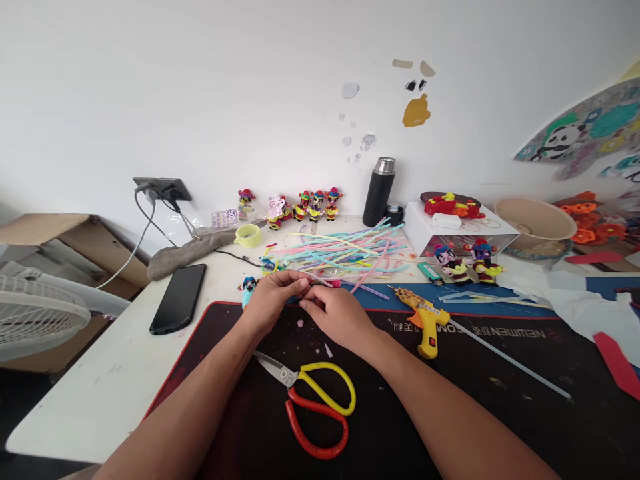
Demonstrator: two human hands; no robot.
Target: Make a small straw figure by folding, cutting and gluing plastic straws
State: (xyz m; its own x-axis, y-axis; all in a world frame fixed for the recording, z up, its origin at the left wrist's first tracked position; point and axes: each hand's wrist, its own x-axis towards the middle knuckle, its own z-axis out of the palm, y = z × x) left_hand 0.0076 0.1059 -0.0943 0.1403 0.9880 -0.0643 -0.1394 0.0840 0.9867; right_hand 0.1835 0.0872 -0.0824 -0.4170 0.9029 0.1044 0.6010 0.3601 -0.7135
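Above the far part of the black mat, my left hand and my right hand meet, their fingertips pinched together. Between them is something small and dark, mostly hidden by the fingers. A pale pink stem shows just behind the fingertips, but which hand holds it I cannot tell. Beside my left hand is a small figure with a blue top, partly covered. Scissors with one yellow and one red handle lie nearer me, below the hands. Right of my right hand rests a yellow glue gun with a glue stick in its back.
Pastel stems lie heaped behind the hands. Several small figures stand along the wall, near a black thermos. A phone and a fan are at left. A white box and a bowl stand right.
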